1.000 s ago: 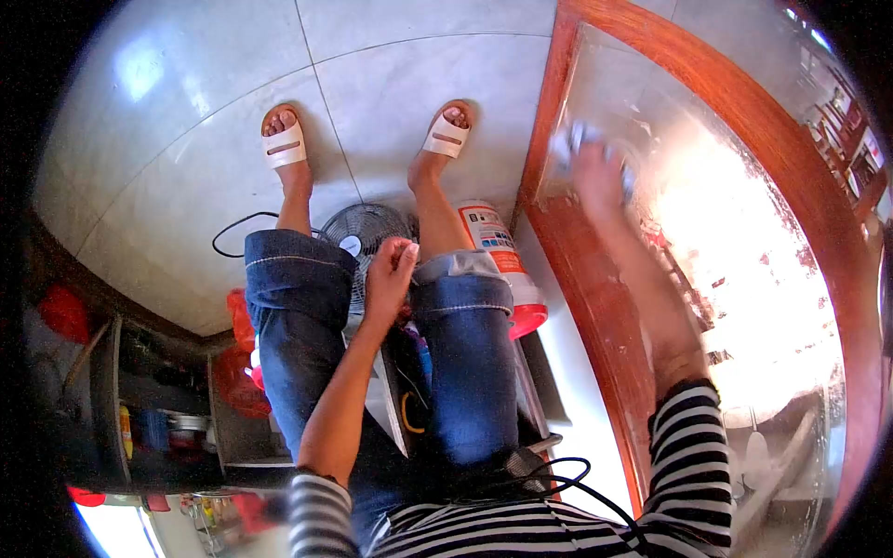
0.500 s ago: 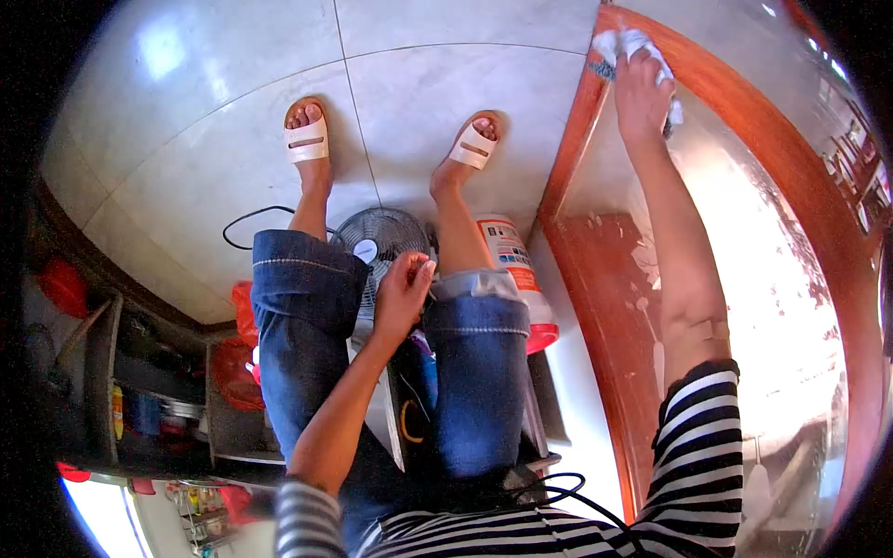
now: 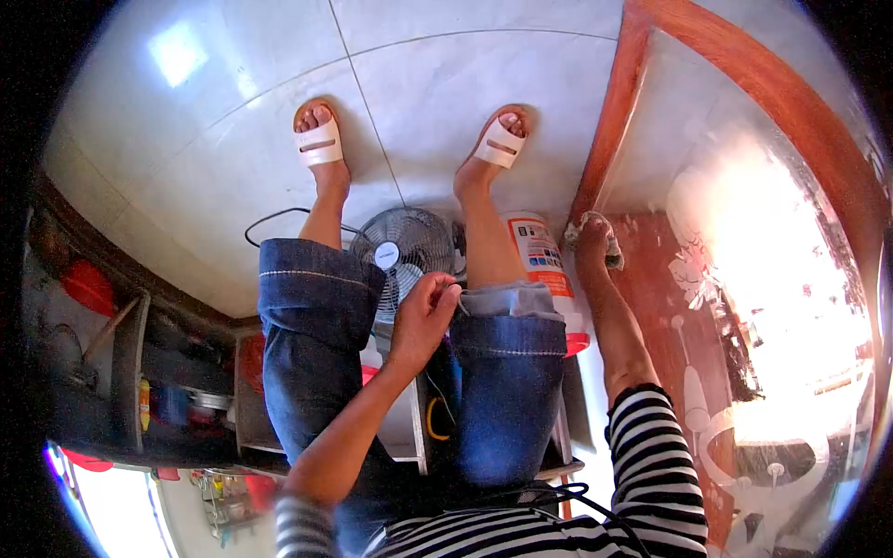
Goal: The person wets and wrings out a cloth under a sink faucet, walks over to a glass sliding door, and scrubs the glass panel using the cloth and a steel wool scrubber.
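Note:
My right hand (image 3: 590, 244) grips a crumpled whitish cloth (image 3: 611, 244), pressed to the edge of a reddish-brown wooden frame (image 3: 609, 121). The frame borders a glossy reflective panel (image 3: 651, 307) with strong glare. My left hand (image 3: 423, 321) hovers in front of my knees, its fingers curled in toward the thumb, and nothing shows in them. Close to its fingertips is the rolled cuff of my jeans (image 3: 507, 302). Behind it stands a grey fan (image 3: 400, 244).
A white and orange bucket (image 3: 539, 251) stands beside my leg, close to the frame. Dark open shelves (image 3: 177, 372) with assorted items line the left. A black cable (image 3: 279, 216) loops on the tiled floor (image 3: 446, 84). My sandalled feet are on the tiles.
My right hand has moved with the cloth from the frame's far corner down its near side toward me. My left hand is slightly lower and further right. The view has shifted a little.

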Motion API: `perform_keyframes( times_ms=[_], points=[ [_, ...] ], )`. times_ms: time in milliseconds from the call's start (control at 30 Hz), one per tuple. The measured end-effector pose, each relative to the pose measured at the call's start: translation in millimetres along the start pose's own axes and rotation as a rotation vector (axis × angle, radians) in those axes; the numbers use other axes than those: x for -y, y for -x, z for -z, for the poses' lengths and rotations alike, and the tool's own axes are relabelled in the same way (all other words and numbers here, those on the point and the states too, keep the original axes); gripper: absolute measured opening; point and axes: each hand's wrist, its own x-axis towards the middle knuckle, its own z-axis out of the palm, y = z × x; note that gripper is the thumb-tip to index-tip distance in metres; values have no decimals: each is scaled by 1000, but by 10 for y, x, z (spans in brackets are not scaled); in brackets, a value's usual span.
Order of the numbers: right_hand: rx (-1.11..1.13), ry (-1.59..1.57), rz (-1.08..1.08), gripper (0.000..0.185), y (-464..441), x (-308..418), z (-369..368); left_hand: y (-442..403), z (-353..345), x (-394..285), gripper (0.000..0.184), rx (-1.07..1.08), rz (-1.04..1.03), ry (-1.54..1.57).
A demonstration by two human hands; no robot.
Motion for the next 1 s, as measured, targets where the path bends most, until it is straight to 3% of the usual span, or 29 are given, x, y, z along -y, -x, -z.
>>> perform_keyframes(
  times_ms=[33,67,167,267,333,400,467,533,600,667,733,767,800,833,900,1000],
  points=[
    [40,-11,21,31,73,-139,322,1,-17,-1,24,-1,-5,-7],
    [117,87,247,32,30,-406,667,14,-61,10,24,-18,-38,7],
    [-83,167,47,32,-655,-805,1085,-11,-54,-60,24,42,-66,-50],
    [-248,187,-11,32,-974,-1569,2615,-93,-78,-56,25,4,-170,-73],
    [-592,314,-140,29,-1182,-1890,3093,-121,-93,-46,26,-12,-189,-71],
    [-404,103,-170,62,-1214,-1951,3499,-128,-81,-28,26,-6,-151,-83],
    [-652,436,-190,27,-1361,-1833,2963,-117,-105,-20,26,-15,-140,-73],
    [-509,250,-55,29,-1203,-1542,2521,-104,-58,-2,25,-16,-83,-51],
    [-320,290,-77,31,-1091,-1077,1862,-67,-50,-8,23,-28,-87,-16],
    [-327,379,-8,32,-761,-716,1239,-73,-36,-60,22,-25,-52,18],
    [-293,81,-35,34,-398,-310,465,-35,-6,-114,20,-10,35,54],
    [-423,-473,-141,36,-257,-79,-94,-31,11,-98,20,-12,8,45],
    [-528,-770,-196,37,5,81,-502,-31,12,-57,20,-12,-22,35],
    [-600,-689,-211,37,298,164,-628,-34,7,-33,19,-11,-52,26],
    [-34,184,-52,27,877,13,-72,-29,3,-9,21,-12,-73,5],
    [147,22,124,25,1214,-348,356,-59,5,135,26,40,-72,-30]
  ],
)
